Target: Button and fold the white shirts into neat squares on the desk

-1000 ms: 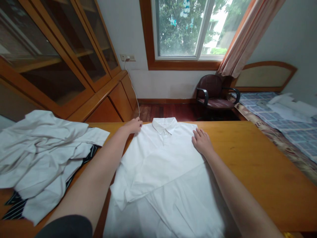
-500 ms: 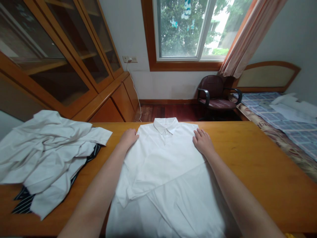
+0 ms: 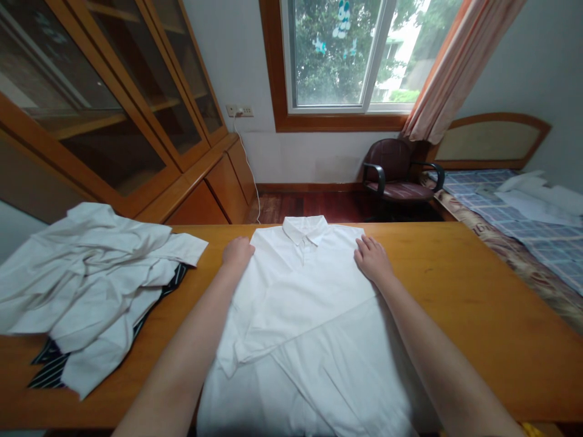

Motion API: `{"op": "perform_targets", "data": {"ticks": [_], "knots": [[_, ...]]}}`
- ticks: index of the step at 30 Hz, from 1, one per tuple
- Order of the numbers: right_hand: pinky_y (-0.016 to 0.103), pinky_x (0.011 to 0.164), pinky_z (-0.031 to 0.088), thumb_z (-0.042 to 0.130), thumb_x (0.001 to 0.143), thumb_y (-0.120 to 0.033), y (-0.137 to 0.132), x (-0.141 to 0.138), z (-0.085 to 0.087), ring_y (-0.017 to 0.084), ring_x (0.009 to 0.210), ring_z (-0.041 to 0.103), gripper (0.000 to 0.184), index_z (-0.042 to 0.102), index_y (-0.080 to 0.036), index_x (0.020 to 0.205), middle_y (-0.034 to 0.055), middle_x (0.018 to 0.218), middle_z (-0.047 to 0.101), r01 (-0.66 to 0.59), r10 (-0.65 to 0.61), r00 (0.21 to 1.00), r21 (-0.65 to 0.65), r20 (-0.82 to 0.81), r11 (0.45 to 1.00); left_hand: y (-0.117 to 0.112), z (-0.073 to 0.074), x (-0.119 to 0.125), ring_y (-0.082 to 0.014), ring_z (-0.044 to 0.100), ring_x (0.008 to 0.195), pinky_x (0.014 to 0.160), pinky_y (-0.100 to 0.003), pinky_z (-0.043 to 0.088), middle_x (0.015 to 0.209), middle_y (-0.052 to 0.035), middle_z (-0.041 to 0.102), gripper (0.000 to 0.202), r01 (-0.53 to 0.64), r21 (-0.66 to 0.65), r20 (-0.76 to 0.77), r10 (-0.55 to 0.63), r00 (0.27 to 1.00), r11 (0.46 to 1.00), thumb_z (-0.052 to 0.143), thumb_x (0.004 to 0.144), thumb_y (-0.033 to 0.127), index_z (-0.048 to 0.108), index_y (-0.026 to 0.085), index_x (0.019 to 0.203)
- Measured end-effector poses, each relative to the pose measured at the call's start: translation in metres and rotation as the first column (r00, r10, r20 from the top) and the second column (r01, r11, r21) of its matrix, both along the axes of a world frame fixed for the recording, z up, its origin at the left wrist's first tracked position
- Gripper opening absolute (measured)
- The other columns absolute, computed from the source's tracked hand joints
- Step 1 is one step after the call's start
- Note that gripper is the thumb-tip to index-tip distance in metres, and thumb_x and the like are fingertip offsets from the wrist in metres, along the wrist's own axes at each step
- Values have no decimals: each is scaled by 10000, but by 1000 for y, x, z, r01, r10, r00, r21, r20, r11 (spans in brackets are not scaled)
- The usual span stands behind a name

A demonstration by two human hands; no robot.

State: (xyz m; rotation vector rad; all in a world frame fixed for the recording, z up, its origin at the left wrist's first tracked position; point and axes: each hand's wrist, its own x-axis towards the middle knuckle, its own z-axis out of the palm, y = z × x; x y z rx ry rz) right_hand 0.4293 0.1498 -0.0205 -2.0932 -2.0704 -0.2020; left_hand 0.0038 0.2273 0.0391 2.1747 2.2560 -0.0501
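Note:
A white collared shirt [image 3: 300,285] lies front up on the wooden table, its collar toward the far edge. One sleeve is folded slantwise across its lower part, and the hem runs out of view near me. At the shirt's left shoulder edge is my left hand [image 3: 237,252], fingers curled together against the cloth, their tips mostly hidden. Over on the opposite shoulder edge rests my right hand [image 3: 372,258], its fingers laid on the fabric and slightly apart.
A crumpled heap of white clothing [image 3: 104,279] covers the table's left end, with dark striped cloth [image 3: 50,367] under it. The wooden table [image 3: 455,291] extends right toward a bed [image 3: 528,212]. Beyond stand an office chair [image 3: 396,170] and a glass-door cabinet [image 3: 132,115].
Almost everything stays as it was. My left hand and the shirt's left shoulder edge have shifted very slightly to the left; the right hand has hardly moved.

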Motion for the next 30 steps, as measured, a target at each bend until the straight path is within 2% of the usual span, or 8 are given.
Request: {"op": "perform_targets", "data": {"ticks": [5, 8, 11, 13, 15, 21, 25, 30], "knots": [[461, 1168, 313, 363, 993, -353, -1, -1, 1, 313, 1419, 398, 510, 542, -160, 1430, 118, 1545, 466, 2, -2, 1000, 13, 9, 1000, 0, -5, 0, -307, 647, 1029, 874, -382, 519, 1079, -178, 693, 307, 4, 31, 18, -5, 1000, 1000, 444, 898, 216, 703, 140, 1043], [456, 1168, 311, 363, 993, -352, -1, -2, 2, 314, 1419, 398, 510, 545, -153, 1427, 120, 1542, 469, 1, -1, 1000, 13, 6, 1000, -6, -8, 7, -327, 580, 1152, 958, -409, 486, 1191, -188, 636, 327, 36, 138, 28, -40, 999, 990, 414, 929, 214, 661, 142, 1131], [459, 1165, 312, 375, 989, -345, -1, -2, 2, 312, 1415, 403, 504, 545, -161, 1426, 117, 1539, 474, 2, -2, 1000, 15, 2, 1000, -16, -13, 18, -317, 543, 1206, 1031, -415, 452, 1230, -167, 620, 318, 174, 255, 67, -196, 978, 951, 418, 944, 219, 655, 161, 1147], [459, 1165, 312, 377, 988, -342, -2, -2, 3, 311, 1415, 404, 502, 545, -161, 1425, 121, 1539, 474, 0, 0, 1000, 15, 2, 1000, -22, -20, 28, -281, 545, 1229, 1084, -390, 426, 1252, -137, 637, 333, 298, 245, 92, -328, 940, 923, 398, 957, 214, 661, 178, 1158], [455, 1167, 310, 372, 992, -345, -2, -3, 3, 309, 1418, 400, 502, 544, -158, 1425, 122, 1541, 470, 2, -2, 1000, 11, 4, 1000, -26, -30, 37, -255, 514, 1308, 1145, -369, 380, 1344, -121, 618, 372, 359, 204, 106, -385, 917, 911, 388, 969, 233, 633, 176, 1244], [450, 1177, 300, 372, 997, -348, -1, -1, 2, 308, 1418, 399, 504, 541, -156, 1431, 119, 1544, 468, -1, 1, 1000, 8, 12, 1000, -20, -51, 38, -260, 254, 1525, 1253, -409, 204, 1627, -161, 312, 585, 312, 113, 90, -322, 942, 943, 323, 1020, 381, 383, 72, 1512], [453, 1168, 314, 384, 994, -344, -1, 2, 1, 317, 1412, 411, 509, 545, -142, 1432, 131, 1541, 471, -23, 22, 999, 9, 23, 1000, -11, -51, 30, -253, 207, 1540, 1263, -416, 170, 1642, -163, 263, 639, 314, 100, 49, -320, 946, 944, 270, 1029, 423, 336, 46, 1541], [460, 1173, 309, 362, 1007, -352, -2, 7, 1, 309, 1420, 409, 521, 518, -144, 1458, 109, 1558, 451, -34, 34, 999, -7, 26, 999, -9, -47, 28, -248, 169, 1550, 1259, -467, 178, 1659, -135, 218, 648, 232, 73, 38, -235, 971, 970, 241, 1031, 440, 295, 82, 1568]]}}
